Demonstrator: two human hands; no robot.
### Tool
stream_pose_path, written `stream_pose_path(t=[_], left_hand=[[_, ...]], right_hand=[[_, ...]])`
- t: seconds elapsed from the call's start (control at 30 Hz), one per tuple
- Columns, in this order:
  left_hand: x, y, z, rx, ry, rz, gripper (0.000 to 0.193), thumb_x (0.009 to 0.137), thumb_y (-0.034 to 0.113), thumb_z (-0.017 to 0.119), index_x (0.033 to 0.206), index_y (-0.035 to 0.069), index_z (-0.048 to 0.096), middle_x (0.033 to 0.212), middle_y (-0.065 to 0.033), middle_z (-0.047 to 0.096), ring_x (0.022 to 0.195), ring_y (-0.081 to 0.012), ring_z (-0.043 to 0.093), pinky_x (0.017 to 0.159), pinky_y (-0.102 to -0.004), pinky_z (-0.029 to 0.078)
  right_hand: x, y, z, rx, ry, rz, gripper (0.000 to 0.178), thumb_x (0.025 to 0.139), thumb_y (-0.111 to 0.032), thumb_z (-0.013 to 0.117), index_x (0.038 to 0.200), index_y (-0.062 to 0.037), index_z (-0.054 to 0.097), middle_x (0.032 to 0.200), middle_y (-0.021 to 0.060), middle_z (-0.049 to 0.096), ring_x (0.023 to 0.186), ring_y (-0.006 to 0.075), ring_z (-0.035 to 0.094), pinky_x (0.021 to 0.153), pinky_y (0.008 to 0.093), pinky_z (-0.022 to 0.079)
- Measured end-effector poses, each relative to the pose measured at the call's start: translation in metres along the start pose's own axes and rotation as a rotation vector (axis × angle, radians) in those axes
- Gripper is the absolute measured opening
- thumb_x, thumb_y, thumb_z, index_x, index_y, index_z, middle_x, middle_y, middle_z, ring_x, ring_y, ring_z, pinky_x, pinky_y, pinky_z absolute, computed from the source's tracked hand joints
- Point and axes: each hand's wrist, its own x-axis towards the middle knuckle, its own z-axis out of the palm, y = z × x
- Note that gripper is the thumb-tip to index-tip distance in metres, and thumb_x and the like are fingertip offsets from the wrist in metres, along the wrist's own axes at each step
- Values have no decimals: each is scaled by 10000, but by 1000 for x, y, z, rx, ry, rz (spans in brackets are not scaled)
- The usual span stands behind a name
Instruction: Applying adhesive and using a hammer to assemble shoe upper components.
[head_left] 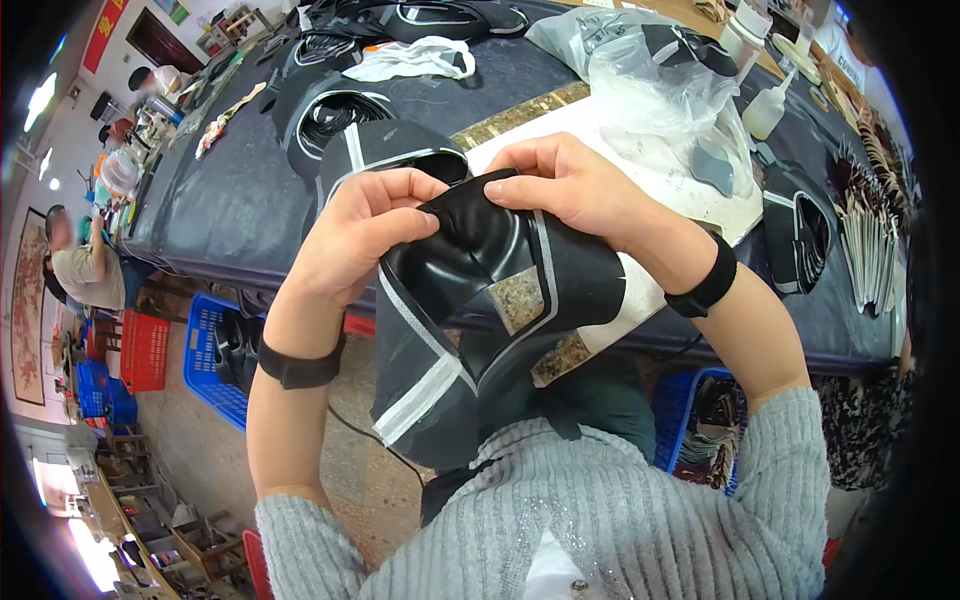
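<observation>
A black leather shoe upper (445,262) hangs in front of me, with pale grey tape (412,405) along its edges and seam. My left hand (362,232) pinches its top edge between thumb and fingers. Just beside it, my right hand (568,188) grips the same edge, thumb on top. The leather between them is puckered and shiny. Through the gap in the upper shows a bit of speckled stone. Behind the hands, another black taped upper (385,145) lies on the table.
The dark-covered table (215,215) bears rolled black uppers (335,115), a white cloth (415,60), a plastic bag (650,85), a white board (590,150) and a squeeze bottle (765,112). Blue baskets (198,350) stand below. Several people work to the left.
</observation>
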Motion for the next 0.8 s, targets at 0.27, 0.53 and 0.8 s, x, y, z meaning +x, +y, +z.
stream_pose_path(t=[0.27,0.53,0.8], left_hand=[[1,4,-11,43,0,-4,234,787,0,606,1016,-47,601,893,-63,666,764,-91,642,709,-201,518],[16,5,-24,75,-171,-8,212,802,12,568,992,-52,638,912,-41,668,808,-76,617,752,-187,477],[32,-2,-24,28,-150,-54,199,803,9,560,965,-35,666,898,-36,676,802,-72,616,768,-204,481]], right_hand=[[1,5,-7,41,-104,-71,199,903,-83,615,1072,16,654,933,25,687,817,62,634,768,204,506],[5,11,-19,116,-150,-39,213,905,-69,592,1081,36,651,966,46,690,833,83,644,788,224,512],[6,14,-26,71,-149,-19,207,897,-67,594,1069,31,655,935,35,682,815,69,622,761,216,497]])
